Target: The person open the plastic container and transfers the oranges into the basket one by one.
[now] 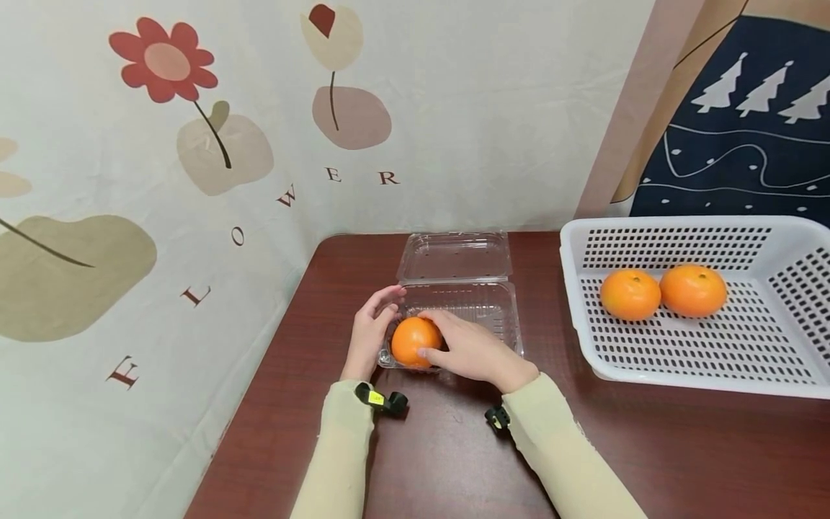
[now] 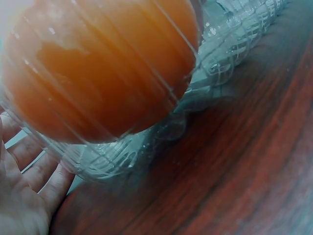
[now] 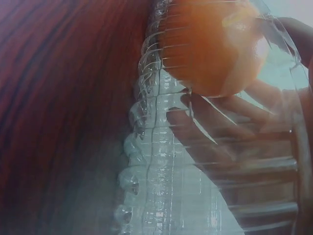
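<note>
A clear plastic clamshell box (image 1: 483, 306) lies on the table with its lid (image 1: 456, 256) folded back toward the wall. In its near left corner sits an orange (image 1: 415, 342), which my right hand (image 1: 476, 349) grips between thumb and fingers. Through the ribbed side, the right wrist view shows those fingers inside the box, beside the fruit (image 3: 215, 49). My left hand (image 1: 372, 328) touches the box's left side, its fingers fairly straight along the outer wall in the left wrist view. That view also shows the orange (image 2: 102, 68) close behind the plastic.
To the right stands a white perforated basket (image 1: 583, 353) holding two more oranges, one (image 1: 630, 294) beside the other (image 1: 693, 290). A patterned cloth (image 1: 486, 144) hangs behind the dark red wooden table (image 1: 447, 461) and along its left side.
</note>
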The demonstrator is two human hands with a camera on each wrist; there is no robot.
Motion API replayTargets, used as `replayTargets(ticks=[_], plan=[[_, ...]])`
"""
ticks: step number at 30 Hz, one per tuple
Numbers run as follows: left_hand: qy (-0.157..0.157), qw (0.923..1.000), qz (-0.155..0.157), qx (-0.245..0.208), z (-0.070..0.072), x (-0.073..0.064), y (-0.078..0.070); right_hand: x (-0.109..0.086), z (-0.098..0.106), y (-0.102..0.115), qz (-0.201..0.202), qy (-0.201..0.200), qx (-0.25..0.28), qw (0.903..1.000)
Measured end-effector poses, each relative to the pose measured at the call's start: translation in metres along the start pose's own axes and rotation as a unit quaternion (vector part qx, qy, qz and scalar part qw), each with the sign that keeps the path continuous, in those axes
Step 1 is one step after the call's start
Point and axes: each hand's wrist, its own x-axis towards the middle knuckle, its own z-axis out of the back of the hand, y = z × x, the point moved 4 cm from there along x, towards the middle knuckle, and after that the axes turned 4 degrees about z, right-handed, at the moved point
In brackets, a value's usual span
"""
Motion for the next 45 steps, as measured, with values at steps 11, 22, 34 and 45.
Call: replayTargets(ticks=[11, 22, 34, 45], plan=[[-0.002, 1.0, 0.001, -0.003, 0.0002, 0.001, -0.0019, 0.001, 0.0031, 0.0037, -0.006, -0.002, -0.018, 0.9998], [-0.002, 0.9999, 0.003, -0.01, 0.0013, 0.0018, 0.0036, -0.0011, 0.0011, 0.0026, 0.002, -0.005, 0.006, 1.0], [0.001, 1.0, -0.004, -0.007, 0.0009, 0.0018, 0.0025, -0.0014, 0.0006, 0.0017, -0.013, 0.013, 0.029, 0.9994], [0.0, 1.0, -0.002, -0.006, 0.0008, 0.0008, 0.0014, -0.0001, 0.0002, 0.0024, -0.016, 0.017, 0.008, 0.9997]])
